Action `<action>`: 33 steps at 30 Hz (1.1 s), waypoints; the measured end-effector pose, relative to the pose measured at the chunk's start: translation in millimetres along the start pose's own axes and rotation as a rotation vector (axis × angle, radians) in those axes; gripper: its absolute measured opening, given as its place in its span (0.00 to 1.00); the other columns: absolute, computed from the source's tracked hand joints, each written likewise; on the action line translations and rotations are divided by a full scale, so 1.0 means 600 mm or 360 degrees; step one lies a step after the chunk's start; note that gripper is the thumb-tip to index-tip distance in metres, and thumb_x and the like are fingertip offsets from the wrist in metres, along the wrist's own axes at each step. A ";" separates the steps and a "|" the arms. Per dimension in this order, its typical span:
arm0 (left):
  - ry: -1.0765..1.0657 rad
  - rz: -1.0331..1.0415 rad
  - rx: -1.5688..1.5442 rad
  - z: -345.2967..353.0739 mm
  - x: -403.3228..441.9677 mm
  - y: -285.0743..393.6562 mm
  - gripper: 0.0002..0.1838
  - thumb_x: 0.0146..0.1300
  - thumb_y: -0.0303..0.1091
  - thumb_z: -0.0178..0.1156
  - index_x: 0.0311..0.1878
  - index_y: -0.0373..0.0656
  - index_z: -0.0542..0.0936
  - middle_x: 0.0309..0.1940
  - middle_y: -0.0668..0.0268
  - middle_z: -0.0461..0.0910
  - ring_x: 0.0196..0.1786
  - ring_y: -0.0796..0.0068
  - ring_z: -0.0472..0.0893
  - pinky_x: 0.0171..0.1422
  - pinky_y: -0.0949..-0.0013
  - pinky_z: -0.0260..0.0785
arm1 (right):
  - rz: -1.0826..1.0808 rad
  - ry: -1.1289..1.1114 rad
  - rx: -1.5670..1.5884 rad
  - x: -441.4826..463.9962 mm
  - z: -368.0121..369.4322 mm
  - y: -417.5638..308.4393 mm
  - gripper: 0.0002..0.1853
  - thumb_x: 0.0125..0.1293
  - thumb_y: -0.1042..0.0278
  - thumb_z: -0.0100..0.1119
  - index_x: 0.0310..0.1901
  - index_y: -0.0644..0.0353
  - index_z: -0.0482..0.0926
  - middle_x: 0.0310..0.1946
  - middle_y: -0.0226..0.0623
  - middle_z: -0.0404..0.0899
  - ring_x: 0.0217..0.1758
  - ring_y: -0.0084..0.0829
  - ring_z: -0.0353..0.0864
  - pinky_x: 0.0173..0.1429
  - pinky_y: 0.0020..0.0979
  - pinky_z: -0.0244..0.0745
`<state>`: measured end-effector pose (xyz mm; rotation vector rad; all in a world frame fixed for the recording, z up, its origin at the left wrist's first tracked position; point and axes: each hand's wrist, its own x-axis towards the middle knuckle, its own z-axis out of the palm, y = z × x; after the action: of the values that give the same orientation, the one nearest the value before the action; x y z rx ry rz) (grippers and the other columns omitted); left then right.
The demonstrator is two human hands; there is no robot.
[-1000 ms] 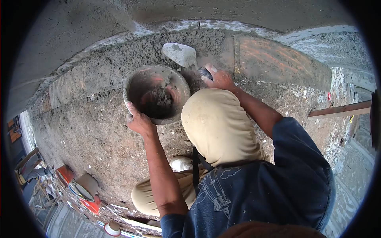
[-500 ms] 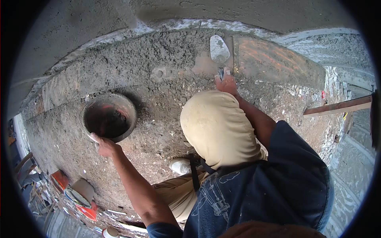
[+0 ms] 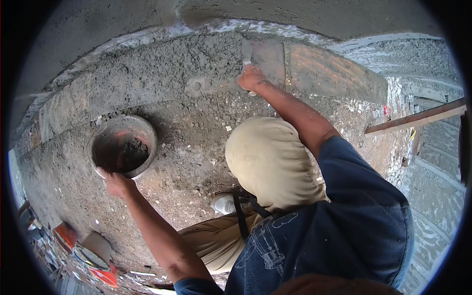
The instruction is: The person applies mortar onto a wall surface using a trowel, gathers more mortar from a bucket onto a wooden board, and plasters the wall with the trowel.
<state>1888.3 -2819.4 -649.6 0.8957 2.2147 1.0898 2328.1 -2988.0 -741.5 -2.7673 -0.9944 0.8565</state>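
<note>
My left hand (image 3: 119, 184) grips the near rim of a round dark bucket (image 3: 117, 131), which has wet grey mortar (image 3: 135, 151) inside. The bucket stands on the dirty ground at left. In my right hand (image 3: 251, 78) is a trowel (image 3: 247, 49), closed round its handle. The trowel's blade appears nearly edge-on, at the right end of a band of rough grey mortar (image 3: 172, 64) along the wall base. Beside the blade lies a smoother bare stretch (image 3: 268, 61). My fingers partly hide the trowel's handle.
An orange-streaked slab (image 3: 334, 69) continues right of the bare stretch. A wooden beam (image 3: 418, 118) juts in from the right. My bent knee (image 3: 270, 157) and shoe (image 3: 224, 202) are in the middle. A tipped pale container (image 3: 96, 248) and orange pieces (image 3: 105, 275) lie at lower left.
My right hand has moved left with the trowel, and its blade has turned from broad face to nearly edge-on. The left hand still grips the bucket, which appears slightly further left as the view shifts.
</note>
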 end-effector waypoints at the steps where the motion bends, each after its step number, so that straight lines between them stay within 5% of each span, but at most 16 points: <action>1: -0.0033 0.0030 0.0095 -0.001 0.007 0.002 0.45 0.60 0.64 0.60 0.40 0.14 0.77 0.39 0.40 0.80 0.41 0.53 0.79 0.48 0.54 0.72 | -0.0087 -0.0133 -0.0116 -0.016 -0.023 -0.053 0.19 0.57 0.65 0.54 0.47 0.69 0.80 0.47 0.54 0.81 0.54 0.51 0.80 0.58 0.42 0.76; 3: -0.0064 0.0069 0.0310 -0.004 0.016 0.013 0.45 0.61 0.65 0.58 0.37 0.14 0.78 0.36 0.39 0.80 0.39 0.53 0.79 0.46 0.53 0.71 | -0.0122 -0.0190 -0.0388 0.006 -0.030 -0.104 0.16 0.57 0.68 0.56 0.47 0.61 0.83 0.48 0.48 0.82 0.55 0.44 0.81 0.56 0.39 0.77; 10: -0.0104 0.0027 0.0380 -0.012 0.035 0.004 0.45 0.56 0.67 0.61 0.35 0.17 0.79 0.34 0.39 0.81 0.36 0.48 0.82 0.45 0.51 0.73 | -0.0656 0.0495 -0.0968 -0.134 -0.275 -0.159 0.13 0.59 0.70 0.56 0.45 0.59 0.82 0.44 0.44 0.84 0.49 0.42 0.83 0.51 0.41 0.78; 14: -0.0135 0.0119 0.0460 -0.021 0.056 -0.001 0.48 0.55 0.71 0.59 0.31 0.18 0.80 0.31 0.38 0.81 0.37 0.43 0.82 0.44 0.48 0.73 | -0.0897 0.0977 -0.0840 -0.265 -0.431 -0.194 0.22 0.62 0.60 0.60 0.55 0.60 0.71 0.38 0.48 0.82 0.46 0.48 0.81 0.49 0.45 0.77; 17: -0.0280 0.0174 0.0498 -0.038 0.075 -0.008 0.48 0.57 0.71 0.55 0.34 0.19 0.81 0.33 0.38 0.81 0.39 0.42 0.82 0.46 0.47 0.72 | -0.0964 0.1139 -0.0546 -0.354 -0.518 -0.227 0.23 0.54 0.64 0.64 0.52 0.57 0.73 0.44 0.50 0.79 0.48 0.47 0.80 0.53 0.42 0.74; 20: -0.0344 0.0234 0.0651 -0.041 0.100 -0.015 0.47 0.59 0.71 0.53 0.37 0.20 0.81 0.34 0.37 0.81 0.40 0.42 0.82 0.48 0.47 0.71 | -0.1160 0.1554 -0.0471 -0.389 -0.540 -0.226 0.19 0.53 0.64 0.63 0.46 0.58 0.74 0.38 0.50 0.79 0.44 0.50 0.79 0.47 0.44 0.74; 23: -0.0335 0.0339 0.0600 -0.030 0.117 -0.031 0.45 0.62 0.68 0.52 0.39 0.20 0.81 0.35 0.37 0.81 0.42 0.41 0.81 0.48 0.48 0.71 | -0.1177 0.1839 -0.0221 -0.360 -0.494 -0.207 0.16 0.59 0.58 0.61 0.43 0.59 0.74 0.34 0.45 0.79 0.38 0.44 0.80 0.42 0.42 0.74; 26: -0.0282 0.0297 0.0605 -0.024 0.109 -0.026 0.43 0.63 0.66 0.52 0.41 0.20 0.80 0.36 0.39 0.82 0.41 0.42 0.81 0.48 0.49 0.70 | -0.0663 0.1503 -0.0055 -0.279 -0.348 -0.136 0.24 0.63 0.57 0.59 0.57 0.61 0.70 0.40 0.52 0.81 0.47 0.52 0.80 0.51 0.47 0.75; 28: -0.0296 0.0217 0.0622 -0.031 0.098 -0.008 0.42 0.63 0.65 0.52 0.43 0.21 0.80 0.36 0.41 0.82 0.40 0.43 0.81 0.48 0.49 0.71 | -0.0058 0.0834 0.0052 -0.218 -0.207 -0.090 0.28 0.62 0.52 0.59 0.58 0.63 0.70 0.43 0.58 0.79 0.48 0.56 0.78 0.54 0.48 0.73; 29: -0.0321 0.0155 0.0614 -0.039 0.095 -0.002 0.41 0.64 0.64 0.53 0.44 0.22 0.80 0.37 0.42 0.82 0.39 0.44 0.80 0.48 0.50 0.71 | -0.0278 0.0858 0.0088 -0.160 -0.103 -0.004 0.29 0.61 0.50 0.58 0.55 0.67 0.73 0.45 0.61 0.78 0.49 0.60 0.77 0.55 0.47 0.72; 30: -0.0341 0.0086 0.0603 -0.047 0.097 0.001 0.40 0.64 0.63 0.53 0.45 0.23 0.80 0.37 0.43 0.82 0.38 0.45 0.80 0.48 0.50 0.71 | -0.0059 0.0513 0.0149 -0.158 -0.062 0.018 0.28 0.60 0.51 0.58 0.51 0.70 0.75 0.47 0.62 0.77 0.52 0.61 0.76 0.58 0.46 0.71; 32: -0.0525 -0.0004 0.0174 -0.064 0.111 0.004 0.38 0.64 0.61 0.53 0.47 0.24 0.80 0.38 0.41 0.82 0.36 0.45 0.79 0.47 0.49 0.70 | 0.0167 0.0560 0.0310 -0.148 0.065 0.131 0.25 0.59 0.51 0.59 0.47 0.67 0.77 0.41 0.53 0.81 0.44 0.52 0.81 0.50 0.43 0.75; 33: -0.0597 0.0200 0.0195 -0.075 0.099 0.023 0.37 0.65 0.59 0.52 0.48 0.24 0.79 0.39 0.41 0.81 0.38 0.47 0.80 0.46 0.49 0.70 | 0.0521 0.0519 0.0787 -0.145 0.127 0.177 0.24 0.59 0.52 0.58 0.49 0.65 0.77 0.41 0.52 0.81 0.44 0.49 0.81 0.50 0.42 0.75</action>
<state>1823.5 -2790.8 -622.6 1.1979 1.9480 0.7687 2292.7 -3132.8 -790.8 -2.5391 -0.2350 0.5526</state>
